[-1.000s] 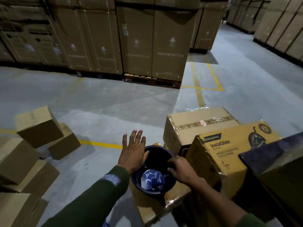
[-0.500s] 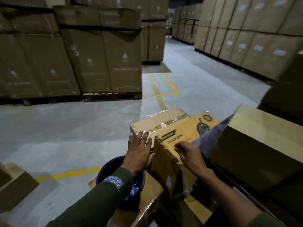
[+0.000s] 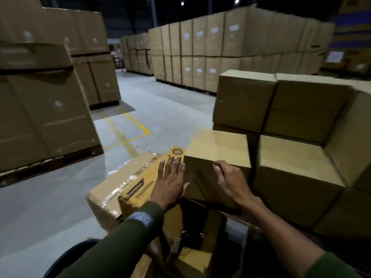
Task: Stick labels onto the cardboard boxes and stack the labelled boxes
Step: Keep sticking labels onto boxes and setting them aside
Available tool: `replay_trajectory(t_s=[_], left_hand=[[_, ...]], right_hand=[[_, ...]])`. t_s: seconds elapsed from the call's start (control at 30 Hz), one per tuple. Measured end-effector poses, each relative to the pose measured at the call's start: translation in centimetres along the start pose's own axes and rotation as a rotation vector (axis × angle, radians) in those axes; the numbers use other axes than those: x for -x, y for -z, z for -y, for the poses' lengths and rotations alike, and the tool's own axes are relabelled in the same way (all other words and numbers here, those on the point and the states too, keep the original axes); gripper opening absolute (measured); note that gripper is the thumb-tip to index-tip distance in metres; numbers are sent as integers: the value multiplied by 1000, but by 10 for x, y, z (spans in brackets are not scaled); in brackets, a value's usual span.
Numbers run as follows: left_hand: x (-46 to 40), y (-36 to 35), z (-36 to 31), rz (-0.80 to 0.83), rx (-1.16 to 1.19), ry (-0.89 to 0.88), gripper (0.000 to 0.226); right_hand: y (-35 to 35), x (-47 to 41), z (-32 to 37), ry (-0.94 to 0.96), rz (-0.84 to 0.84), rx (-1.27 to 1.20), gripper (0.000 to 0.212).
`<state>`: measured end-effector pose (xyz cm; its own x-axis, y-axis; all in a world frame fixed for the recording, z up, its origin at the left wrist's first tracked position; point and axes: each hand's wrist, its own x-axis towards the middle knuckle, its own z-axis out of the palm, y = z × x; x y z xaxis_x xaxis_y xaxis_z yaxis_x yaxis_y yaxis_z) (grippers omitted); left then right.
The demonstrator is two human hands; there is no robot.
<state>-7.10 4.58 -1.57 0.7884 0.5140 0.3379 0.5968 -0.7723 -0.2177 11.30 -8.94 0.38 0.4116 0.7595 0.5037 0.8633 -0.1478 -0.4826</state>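
The right hand (image 3: 230, 181) curls over the near top edge of a plain cardboard box (image 3: 218, 149), its fingertips hidden. The dark bin (image 3: 66, 259) is cut off by the bottom edge and crossed by the left sleeve (image 3: 120, 243). White labels on the far pallet stacks (image 3: 200, 55) are too blurred to read.

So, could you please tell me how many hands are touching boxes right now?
2. The left hand lies flat on the yellow printed box; the right hand grips the near top edge of the plain brown box.

Open floor (image 3: 60, 197) leftward; stacked boxes (image 3: 281, 109) close ahead, right.
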Motion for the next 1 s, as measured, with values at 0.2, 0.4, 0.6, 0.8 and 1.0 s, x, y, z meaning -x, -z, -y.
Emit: replay_trajectory(t_s=[0.2, 0.4, 0.6, 0.8, 1.0], left_hand=[[-51, -21, -1, 64, 102, -72, 77], [-101, -54, 21, 141, 68, -159, 91], [-144, -83, 30, 21, 142, -317, 90], [-183, -101, 30, -80, 184, -419, 86], [-202, -106, 24, -66, 249, -455, 74]], right_hand=[[21, -4, -40, -95, 71, 159, 43], [2, -31, -59, -89, 151, 422, 61], [-22, -53, -79, -157, 237, 536, 67], [-24, -69, -96, -209, 189, 558, 59], [-23, -82, -104, -291, 215, 576, 58]])
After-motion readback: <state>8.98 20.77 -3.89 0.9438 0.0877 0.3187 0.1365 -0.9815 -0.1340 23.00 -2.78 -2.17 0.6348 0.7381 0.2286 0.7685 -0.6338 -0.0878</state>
